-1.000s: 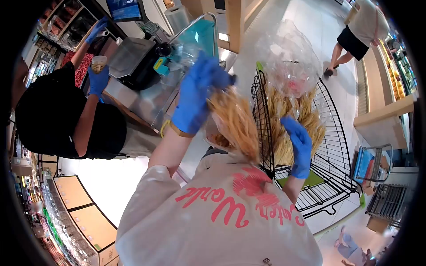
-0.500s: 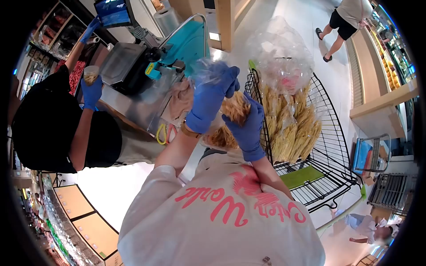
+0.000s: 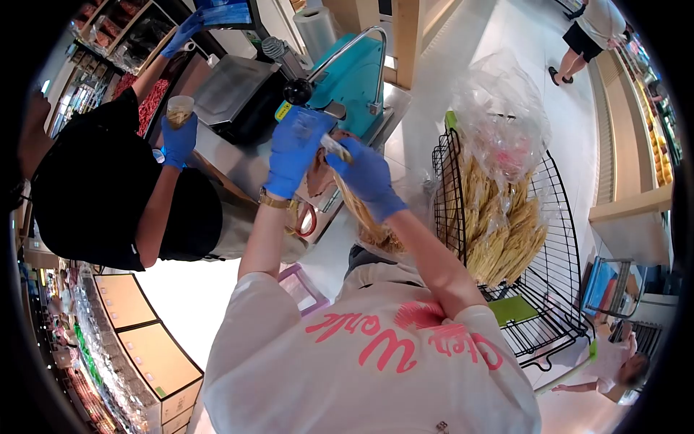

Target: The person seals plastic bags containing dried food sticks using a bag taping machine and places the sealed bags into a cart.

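Both of my hands wear blue gloves and meet at the gathered neck of a clear plastic bag (image 3: 334, 147). My left hand (image 3: 298, 150) is closed at the neck, beside the teal machine (image 3: 354, 76) with its curved metal bar. My right hand (image 3: 367, 177) closes on the twisted plastic from the other side. Below, the bag's body with tan dried strands (image 3: 376, 233) hangs in front of my waist, partly behind my right forearm. Red-handled scissors (image 3: 309, 220) lie at the counter edge under my left wrist.
On the right stands a wire cart (image 3: 450, 192) holding bagged pale dried sticks (image 3: 499, 231). A co-worker in black (image 3: 101, 195) at the left holds a small tub (image 3: 179, 111) near a scale (image 3: 235, 98). A plastic roll (image 3: 315, 29) stands behind.
My hands have moved up against the teal machine, drawing the bag's neck with them. The bunched plastic above my left hand is out of sight. The view has shifted left.
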`<control>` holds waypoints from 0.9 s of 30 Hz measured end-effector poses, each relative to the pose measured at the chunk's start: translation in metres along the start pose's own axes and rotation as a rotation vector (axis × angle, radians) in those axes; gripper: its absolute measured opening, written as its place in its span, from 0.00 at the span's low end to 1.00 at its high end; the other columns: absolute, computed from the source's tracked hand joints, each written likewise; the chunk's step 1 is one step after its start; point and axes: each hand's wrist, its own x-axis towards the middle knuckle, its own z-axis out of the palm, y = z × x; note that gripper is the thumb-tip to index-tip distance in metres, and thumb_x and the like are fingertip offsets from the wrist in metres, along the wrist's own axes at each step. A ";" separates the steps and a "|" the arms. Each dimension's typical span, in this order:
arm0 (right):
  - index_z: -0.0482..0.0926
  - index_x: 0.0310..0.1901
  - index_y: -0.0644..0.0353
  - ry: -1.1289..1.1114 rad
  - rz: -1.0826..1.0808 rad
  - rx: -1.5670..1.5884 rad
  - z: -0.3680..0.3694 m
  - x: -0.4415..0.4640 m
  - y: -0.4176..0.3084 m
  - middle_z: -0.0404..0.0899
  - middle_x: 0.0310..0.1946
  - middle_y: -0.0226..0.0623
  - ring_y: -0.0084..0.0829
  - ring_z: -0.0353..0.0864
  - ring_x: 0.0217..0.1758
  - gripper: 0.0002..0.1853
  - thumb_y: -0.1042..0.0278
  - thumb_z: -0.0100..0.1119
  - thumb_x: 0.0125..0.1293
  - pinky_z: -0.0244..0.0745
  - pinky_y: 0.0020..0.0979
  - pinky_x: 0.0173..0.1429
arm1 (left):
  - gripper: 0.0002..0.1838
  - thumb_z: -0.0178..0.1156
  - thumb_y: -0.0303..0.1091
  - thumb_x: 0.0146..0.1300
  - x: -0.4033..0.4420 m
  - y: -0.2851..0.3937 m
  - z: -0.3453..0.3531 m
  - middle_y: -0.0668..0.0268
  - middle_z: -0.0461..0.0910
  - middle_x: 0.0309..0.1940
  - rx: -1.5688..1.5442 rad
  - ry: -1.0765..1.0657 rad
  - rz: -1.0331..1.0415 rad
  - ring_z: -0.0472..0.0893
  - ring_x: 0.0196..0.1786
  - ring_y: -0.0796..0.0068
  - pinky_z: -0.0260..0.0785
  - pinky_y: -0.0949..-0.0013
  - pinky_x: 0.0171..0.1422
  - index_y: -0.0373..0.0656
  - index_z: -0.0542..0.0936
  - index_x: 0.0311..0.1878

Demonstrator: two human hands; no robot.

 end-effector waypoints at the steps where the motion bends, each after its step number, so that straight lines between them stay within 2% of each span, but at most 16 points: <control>1: 0.76 0.41 0.56 0.069 -0.081 0.048 0.014 0.007 0.007 0.79 0.34 0.46 0.45 0.78 0.39 0.19 0.50 0.58 0.56 0.73 0.38 0.41 | 0.07 0.56 0.29 0.59 0.004 -0.016 -0.004 0.60 0.80 0.32 0.126 0.028 0.013 0.79 0.35 0.69 0.70 0.71 0.41 0.36 0.78 0.38; 2: 0.76 0.41 0.56 0.063 -0.081 0.050 0.025 0.015 0.015 0.79 0.34 0.46 0.45 0.78 0.39 0.19 0.50 0.58 0.56 0.73 0.38 0.41 | 0.07 0.56 0.29 0.59 0.009 -0.031 -0.009 0.60 0.80 0.32 0.128 0.030 0.007 0.79 0.35 0.69 0.70 0.71 0.41 0.36 0.78 0.38; 4: 0.76 0.40 0.57 0.044 -0.115 -0.017 0.042 0.032 0.023 0.79 0.34 0.47 0.46 0.79 0.39 0.20 0.48 0.57 0.56 0.73 0.40 0.40 | 0.08 0.57 0.30 0.58 0.022 -0.050 -0.018 0.56 0.79 0.29 0.563 0.020 0.015 0.79 0.33 0.60 0.70 0.68 0.39 0.37 0.78 0.38; 5: 0.76 0.40 0.57 0.041 -0.118 -0.015 0.049 0.039 0.025 0.79 0.34 0.47 0.46 0.79 0.39 0.20 0.48 0.57 0.56 0.73 0.40 0.40 | 0.08 0.57 0.30 0.58 0.028 -0.057 -0.020 0.56 0.79 0.29 0.566 0.023 0.013 0.79 0.33 0.60 0.70 0.68 0.39 0.37 0.78 0.38; 8: 0.75 0.39 0.59 0.047 -0.019 0.051 0.070 0.059 0.030 0.78 0.32 0.50 0.47 0.78 0.37 0.21 0.47 0.55 0.57 0.72 0.41 0.40 | 0.07 0.54 0.35 0.58 0.043 -0.067 -0.027 0.53 0.78 0.29 0.653 0.029 -0.050 0.77 0.31 0.50 0.70 0.58 0.33 0.44 0.78 0.36; 11: 0.75 0.39 0.61 -0.017 0.059 0.056 0.093 0.079 0.036 0.77 0.34 0.53 0.51 0.77 0.37 0.24 0.44 0.53 0.57 0.72 0.42 0.39 | 0.08 0.54 0.35 0.59 0.050 -0.073 -0.032 0.57 0.78 0.33 0.756 0.077 -0.062 0.77 0.36 0.53 0.70 0.58 0.35 0.45 0.78 0.38; 13: 0.68 0.53 0.62 -0.071 0.047 -0.401 0.102 0.085 0.028 0.74 0.45 0.52 0.49 0.75 0.47 0.26 0.53 0.56 0.58 0.69 0.41 0.48 | 0.10 0.53 0.33 0.59 0.050 -0.086 -0.034 0.58 0.76 0.40 0.705 0.240 0.125 0.76 0.42 0.55 0.71 0.59 0.39 0.44 0.75 0.43; 14: 0.68 0.53 0.62 -0.081 0.047 -0.400 0.101 0.081 0.030 0.74 0.45 0.52 0.49 0.75 0.47 0.26 0.53 0.56 0.58 0.69 0.41 0.48 | 0.10 0.53 0.33 0.59 0.051 -0.094 -0.035 0.58 0.76 0.40 0.708 0.241 0.116 0.76 0.42 0.55 0.71 0.59 0.39 0.44 0.75 0.43; 16: 0.59 0.59 0.68 0.030 -0.265 -0.122 0.084 0.056 0.025 0.64 0.55 0.54 0.50 0.68 0.56 0.35 0.62 0.62 0.52 0.65 0.42 0.57 | 0.12 0.50 0.30 0.60 0.053 -0.114 -0.034 0.54 0.71 0.50 0.497 0.219 0.167 0.73 0.48 0.53 0.70 0.59 0.45 0.42 0.73 0.48; 17: 0.59 0.59 0.68 0.018 -0.262 -0.127 0.082 0.046 0.022 0.64 0.55 0.54 0.50 0.68 0.56 0.35 0.62 0.62 0.52 0.65 0.42 0.57 | 0.12 0.50 0.30 0.60 0.054 -0.125 -0.034 0.54 0.71 0.50 0.494 0.223 0.155 0.73 0.48 0.53 0.70 0.59 0.45 0.42 0.73 0.48; 19: 0.47 0.64 0.72 -0.004 -0.339 -0.141 0.080 0.026 0.021 0.54 0.61 0.56 0.53 0.58 0.63 0.47 0.69 0.64 0.44 0.58 0.42 0.64 | 0.26 0.57 0.28 0.56 0.057 -0.126 -0.034 0.60 0.75 0.44 0.442 0.084 0.333 0.78 0.42 0.70 0.72 0.68 0.47 0.45 0.66 0.60; 20: 0.47 0.64 0.72 -0.006 -0.339 -0.146 0.081 0.021 0.022 0.54 0.61 0.56 0.53 0.58 0.63 0.47 0.69 0.64 0.44 0.58 0.42 0.64 | 0.26 0.57 0.28 0.56 0.057 -0.126 -0.036 0.60 0.75 0.44 0.438 0.087 0.331 0.78 0.42 0.70 0.72 0.68 0.47 0.45 0.66 0.60; 21: 0.44 0.64 0.73 -0.031 -0.385 -0.222 0.084 0.017 0.023 0.51 0.63 0.57 0.54 0.55 0.65 0.48 0.70 0.64 0.44 0.55 0.42 0.66 | 0.25 0.55 0.29 0.59 0.059 -0.089 -0.040 0.63 0.75 0.43 0.307 -0.048 -0.124 0.77 0.42 0.75 0.73 0.70 0.45 0.45 0.65 0.61; 23: 0.43 0.65 0.74 -0.083 -0.416 -0.285 0.088 0.009 0.023 0.45 0.65 0.59 0.57 0.49 0.67 0.49 0.72 0.62 0.44 0.53 0.42 0.67 | 0.25 0.53 0.30 0.61 0.059 -0.078 -0.042 0.66 0.75 0.43 0.156 -0.181 -0.588 0.76 0.41 0.79 0.73 0.73 0.42 0.46 0.64 0.62; 26: 0.42 0.65 0.74 -0.070 -0.451 -0.383 0.095 0.010 0.026 0.44 0.66 0.59 0.57 0.50 0.67 0.49 0.71 0.61 0.45 0.52 0.42 0.67 | 0.25 0.51 0.33 0.63 0.058 -0.095 -0.050 0.69 0.74 0.41 0.127 -0.224 -0.364 0.75 0.39 0.83 0.73 0.77 0.37 0.47 0.63 0.64; 27: 0.42 0.65 0.74 -0.086 -0.457 -0.380 0.095 0.012 0.026 0.44 0.66 0.59 0.57 0.50 0.67 0.49 0.71 0.61 0.45 0.52 0.42 0.67 | 0.25 0.45 0.37 0.66 0.057 -0.090 -0.052 0.62 0.70 0.48 0.080 -0.270 -0.416 0.75 0.39 0.79 0.72 0.76 0.39 0.49 0.59 0.66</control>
